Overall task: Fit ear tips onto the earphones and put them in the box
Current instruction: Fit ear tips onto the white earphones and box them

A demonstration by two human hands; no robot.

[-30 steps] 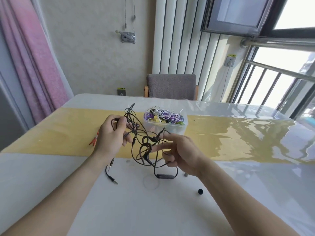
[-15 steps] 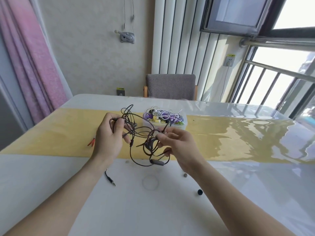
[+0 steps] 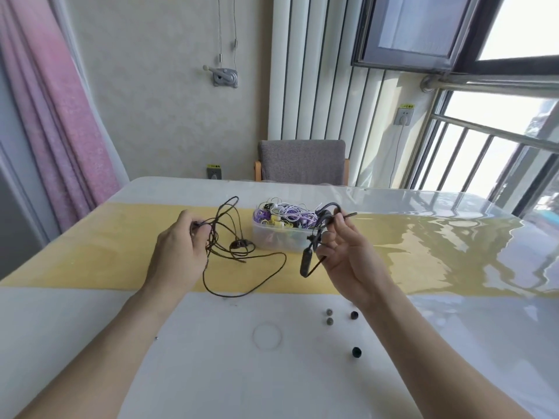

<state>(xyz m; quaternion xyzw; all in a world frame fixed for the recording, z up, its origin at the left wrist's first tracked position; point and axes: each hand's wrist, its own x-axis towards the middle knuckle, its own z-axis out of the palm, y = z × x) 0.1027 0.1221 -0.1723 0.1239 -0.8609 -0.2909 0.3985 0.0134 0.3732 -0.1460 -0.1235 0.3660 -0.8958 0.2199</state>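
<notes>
Earphones (image 3: 242, 246) are held stretched between both hands above the surface, the cable running left to right. Its coil is gripped by the left hand (image 3: 178, 252); the right hand (image 3: 348, 252) pinches the earbud end, nearest the ear tips (image 3: 329, 316) and box (image 3: 281, 237).

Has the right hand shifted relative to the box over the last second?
Yes. The right hand, gripping the earphone cable, has gone rightward, from in front of the box's left part to its right end.
</notes>
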